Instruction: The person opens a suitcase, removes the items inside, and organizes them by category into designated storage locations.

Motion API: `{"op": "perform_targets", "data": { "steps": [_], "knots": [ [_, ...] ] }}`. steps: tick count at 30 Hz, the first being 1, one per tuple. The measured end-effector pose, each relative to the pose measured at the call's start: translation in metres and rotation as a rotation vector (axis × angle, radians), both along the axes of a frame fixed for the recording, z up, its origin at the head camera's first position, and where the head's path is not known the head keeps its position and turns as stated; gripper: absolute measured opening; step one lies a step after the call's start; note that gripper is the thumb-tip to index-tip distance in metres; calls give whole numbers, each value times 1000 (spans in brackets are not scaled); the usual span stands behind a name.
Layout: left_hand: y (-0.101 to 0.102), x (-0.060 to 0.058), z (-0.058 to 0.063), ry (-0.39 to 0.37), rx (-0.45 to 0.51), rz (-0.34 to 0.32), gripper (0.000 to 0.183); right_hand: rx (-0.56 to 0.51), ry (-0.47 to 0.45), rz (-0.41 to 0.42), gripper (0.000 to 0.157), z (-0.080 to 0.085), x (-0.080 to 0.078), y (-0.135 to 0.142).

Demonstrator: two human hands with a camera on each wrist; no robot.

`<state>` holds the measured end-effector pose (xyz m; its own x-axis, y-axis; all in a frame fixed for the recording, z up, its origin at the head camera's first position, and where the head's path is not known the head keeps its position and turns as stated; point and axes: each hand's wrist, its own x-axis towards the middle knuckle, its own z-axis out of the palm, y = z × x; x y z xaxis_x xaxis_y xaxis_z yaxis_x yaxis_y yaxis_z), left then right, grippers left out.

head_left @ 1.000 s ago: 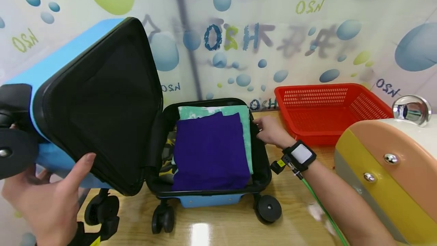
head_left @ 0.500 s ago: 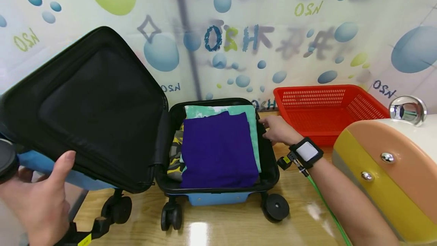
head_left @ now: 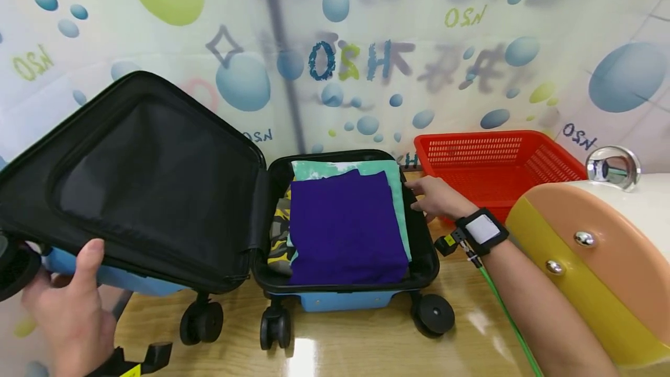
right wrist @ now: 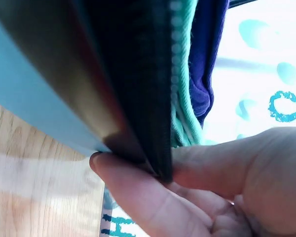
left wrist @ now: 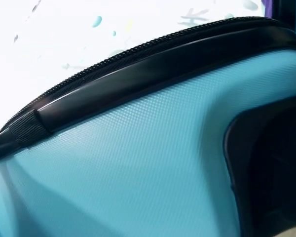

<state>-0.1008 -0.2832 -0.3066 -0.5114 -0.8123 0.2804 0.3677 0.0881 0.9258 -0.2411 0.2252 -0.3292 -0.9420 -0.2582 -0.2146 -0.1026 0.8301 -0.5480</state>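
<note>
A light-blue suitcase (head_left: 345, 301) with black lining lies spread on the table. Its base holds a folded purple garment (head_left: 348, 228) over a mint-green one (head_left: 400, 205), with a camouflage-patterned garment (head_left: 280, 228) at the left. The lid (head_left: 157, 173) leans out to the left at a low slant. My left hand (head_left: 75, 301) grips the lid's front edge near a wheel, thumb on the inside; its fingers are mostly hidden. In the left wrist view the lid's blue shell (left wrist: 123, 163) fills most of the picture. My right hand (head_left: 442, 198) pinches the base's right rim between thumb and fingers.
A red plastic basket (head_left: 497, 162) stands behind my right hand. To the right is a rounded orange and yellow piece (head_left: 591, 272) with metal knobs. Black wheels (head_left: 433, 314) stick out from the suitcase's front. A patterned curtain (head_left: 335, 98) hangs behind the table (head_left: 366, 342).
The lid has swung down and outward to the left, with my left hand still on it. The base has shifted slightly right in view. My right hand keeps its hold on the rim.
</note>
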Motion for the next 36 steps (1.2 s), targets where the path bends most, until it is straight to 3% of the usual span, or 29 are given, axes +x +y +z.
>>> {"op": "perform_targets", "data": {
  "steps": [3, 10, 16, 23, 32, 36],
  "knots": [
    [-3, -1, -6, 1, 67, -11, 63, 0, -2, 1, 61, 1, -1, 3],
    [-3, -4, -20, -15, 125, -33, 61, -2, 4, -14, 61, 2, -4, 12],
    [-3, -7, -31, -76, 225, -12, 62, 8, -1, -12, 62, 3, -6, 17],
    [-4, -6, -45, -51, 360, -62, 66, 64, 6, -2, 63, 10, -9, 18],
    [-7, -4, -63, -213, 526, -84, 64, 166, -27, 54, 63, 13, -10, 21],
    [-6, -4, -68, -322, 566, -38, 62, 204, -15, 115, 64, 15, -9, 21]
  ]
}}
